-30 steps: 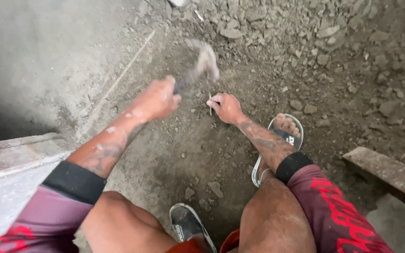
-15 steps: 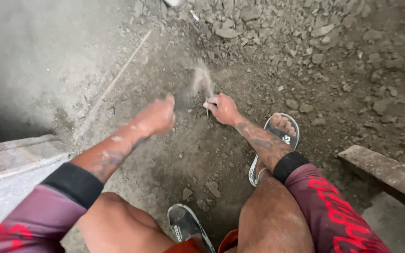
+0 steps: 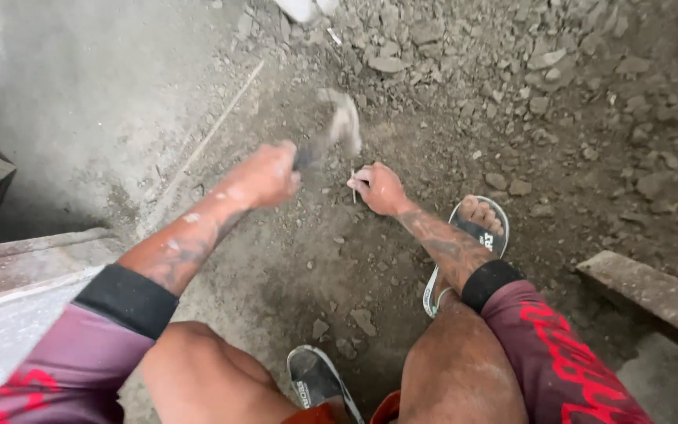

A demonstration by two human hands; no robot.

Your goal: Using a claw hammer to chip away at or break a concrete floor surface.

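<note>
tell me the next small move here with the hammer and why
Probably bring the hammer straight down onto the nail. The left hand holds the hammer raised above the nail, and the right hand pinches the thin nail upright on the dirt floor. The right fingers sit close beside the nail, so a short, controlled tap seems safest.

My left hand (image 3: 264, 174) grips a hammer (image 3: 331, 129), its blurred head raised just above and left of the thin nail (image 3: 353, 187) that my right hand (image 3: 382, 188) pinches upright against the dirt floor (image 3: 292, 259). Broken rubble (image 3: 512, 71) lies scattered across the far ground. My right foot sits in a sandal (image 3: 472, 235) near my right forearm, and a wooden plank (image 3: 653, 290) lies at the right edge.
</note>
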